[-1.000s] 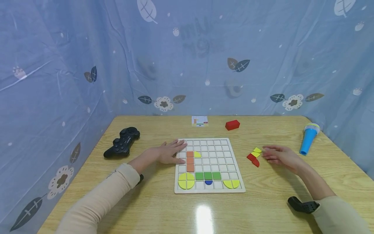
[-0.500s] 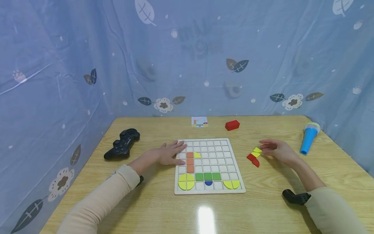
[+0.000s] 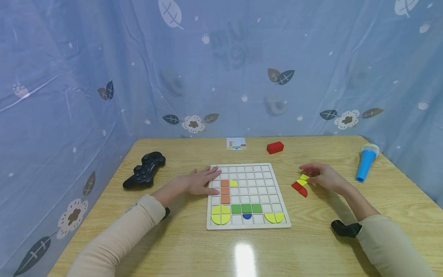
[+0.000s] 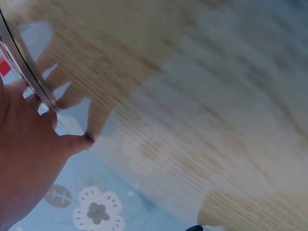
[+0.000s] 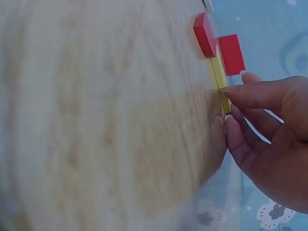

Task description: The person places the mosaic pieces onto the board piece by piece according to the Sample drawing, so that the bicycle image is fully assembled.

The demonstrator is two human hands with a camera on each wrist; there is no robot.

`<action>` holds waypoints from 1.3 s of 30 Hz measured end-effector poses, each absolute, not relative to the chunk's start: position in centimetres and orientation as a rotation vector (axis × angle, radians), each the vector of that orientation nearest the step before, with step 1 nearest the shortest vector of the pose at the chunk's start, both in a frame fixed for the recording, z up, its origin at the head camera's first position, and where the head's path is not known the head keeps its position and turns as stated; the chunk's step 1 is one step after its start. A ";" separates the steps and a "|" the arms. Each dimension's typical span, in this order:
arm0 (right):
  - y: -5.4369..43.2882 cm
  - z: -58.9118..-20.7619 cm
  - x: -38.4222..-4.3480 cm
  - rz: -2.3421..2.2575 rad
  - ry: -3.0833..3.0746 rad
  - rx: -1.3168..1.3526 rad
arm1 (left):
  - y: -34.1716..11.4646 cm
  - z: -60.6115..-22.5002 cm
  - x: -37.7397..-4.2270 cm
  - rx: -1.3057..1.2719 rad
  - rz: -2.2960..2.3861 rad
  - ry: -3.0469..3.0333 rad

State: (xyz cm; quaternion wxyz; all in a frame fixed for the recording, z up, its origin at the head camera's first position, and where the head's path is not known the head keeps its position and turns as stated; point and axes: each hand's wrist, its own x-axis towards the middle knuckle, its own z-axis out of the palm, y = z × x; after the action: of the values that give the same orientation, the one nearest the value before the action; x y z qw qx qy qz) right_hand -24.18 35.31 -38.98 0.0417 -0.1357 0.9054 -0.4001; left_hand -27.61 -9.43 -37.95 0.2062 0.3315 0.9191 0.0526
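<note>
In the head view a white grid board [image 3: 247,229] lies on the table, with coloured flat pieces set in some cells: orange squares [image 3: 225,191], green squares [image 3: 246,208], yellow quarter rounds [image 3: 220,214] and a blue half round [image 3: 247,216]. My left hand [image 3: 200,181] rests with spread fingers on the board's left edge. To the right of the board, my right hand [image 3: 325,177] is over loose yellow pieces [image 3: 302,182], its thumb touching one and its index finger arched past it. Red pieces [image 5: 205,36] lie against the yellow ones.
A black game controller [image 3: 145,170] lies at the left. A small pattern card [image 3: 236,144] and a red block [image 3: 275,147] are behind the board. A blue toy microphone [image 3: 367,162] lies at the far right. Blue patterned cloth [image 3: 221,77] hangs behind the table.
My right hand has moved left, from beside the loose yellow pieces to over them. My left hand and the pieces on the board have stayed put.
</note>
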 end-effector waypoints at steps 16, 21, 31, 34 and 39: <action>35.0 -38.9 -24.5 -1.188 2.770 -0.365 | -9.4 -38.0 -27.6 0.928 0.137 2.565; 35.0 -38.9 -24.5 -1.127 2.825 -0.321 | -9.3 -38.0 -27.7 0.926 0.133 2.565; 34.6 -38.2 -23.7 -1.281 2.715 -0.304 | -9.4 -38.0 -27.8 0.926 0.143 2.566; 34.2 -37.8 -23.4 -1.348 2.661 -0.315 | -9.4 -38.1 -27.8 0.926 0.144 2.566; 33.4 -37.3 -23.0 -1.436 2.555 -0.310 | -9.5 -38.1 -27.7 0.926 0.159 2.560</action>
State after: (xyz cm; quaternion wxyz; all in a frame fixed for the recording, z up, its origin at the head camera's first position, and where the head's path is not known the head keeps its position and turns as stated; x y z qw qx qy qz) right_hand -23.01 33.40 -37.31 0.0968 -0.1048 0.8629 -0.4849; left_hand -27.74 -9.47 -38.11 0.2058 0.3322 0.9187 0.0571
